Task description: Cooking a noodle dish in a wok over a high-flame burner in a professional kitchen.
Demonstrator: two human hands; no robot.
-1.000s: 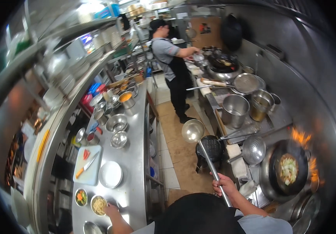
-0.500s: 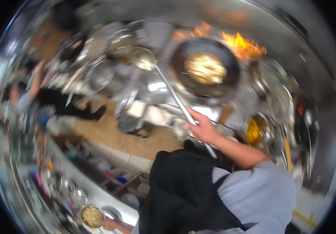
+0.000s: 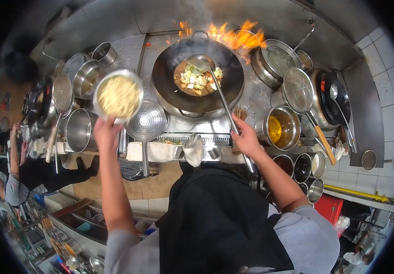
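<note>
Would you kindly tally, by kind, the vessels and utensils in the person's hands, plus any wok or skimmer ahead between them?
Round silver metal bowl of pale noodles, left hand: 1
Long-handled silver metal ladle, right hand: 1
Large round black wok: 1
Perforated round silver metal skimmer: 1
Total: 4

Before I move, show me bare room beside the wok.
Bare steel shows between the wok and small pot rear left, and, narrower, between the wok and yellow-bottomed pot right; flames burn behind. Strainers and pots crowd both outer sides.
</note>
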